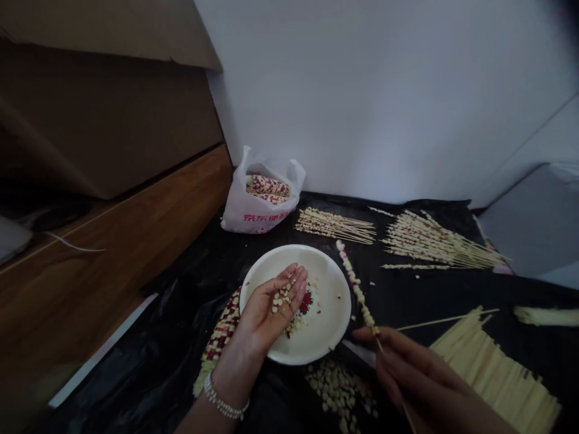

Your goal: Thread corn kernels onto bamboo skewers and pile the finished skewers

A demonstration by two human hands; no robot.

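Over the white enamel bowl (328, 337), my left hand (266, 313) is turned palm up and cupped, holding several loose corn kernels (280, 298). A beaded bracelet circles that wrist. My right hand (416, 367) pinches a bamboo skewer (356, 289) just below its corn kernels, to the right of the bowl. The skewer's upper part is threaded with pale and reddish kernels and its tip points up and left. Some bits and kernels lie in the bowl, beside a red flower print. A red-and-yellow corn cob (221, 328) lies partly hidden behind my left forearm.
Loose kernels (341, 389) lie on black plastic sheeting (172, 337) in front of the bowl. Bare skewers (493, 367) are at right, a bare cob (545, 316) beyond. Two piles of threaded skewers (332, 225) and a bag of cobs (257, 211) stand near the wall.
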